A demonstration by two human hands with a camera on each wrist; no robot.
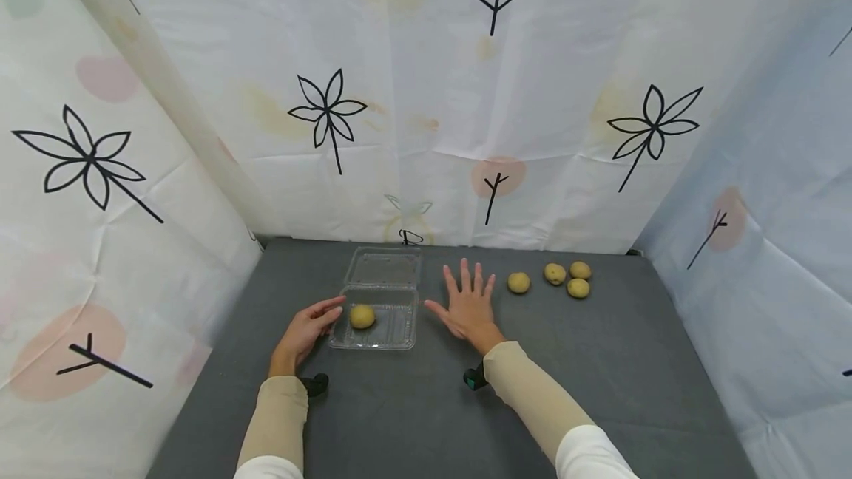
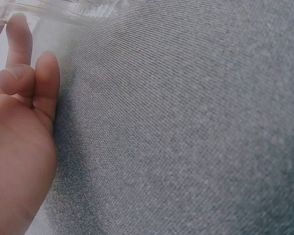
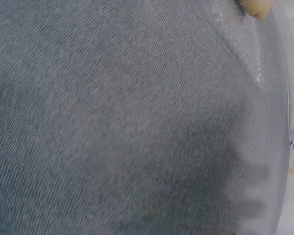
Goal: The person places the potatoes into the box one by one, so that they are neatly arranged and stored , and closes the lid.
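A clear plastic clamshell container (image 1: 397,325) lies with its lid (image 1: 384,268) folded back on the grey table. Inside its left half sits one potato (image 1: 362,316), partly seen too at the top of the right wrist view (image 3: 257,7). My left hand (image 1: 308,331) is at the container's left side, fingertips right at the rim; the left wrist view has a fingertip (image 2: 18,24) overlapping the plastic edge. To the right of the container, my right hand (image 1: 471,310) spreads its fingers wide, palm down, holding nothing. Only its shadow shows clearly in the right wrist view.
Toward the back right lie a single potato (image 1: 518,282) and a group of three, including the nearest potato (image 1: 578,288). Patterned white curtains (image 1: 426,109) hang behind and on both sides of the grey table (image 1: 413,420).
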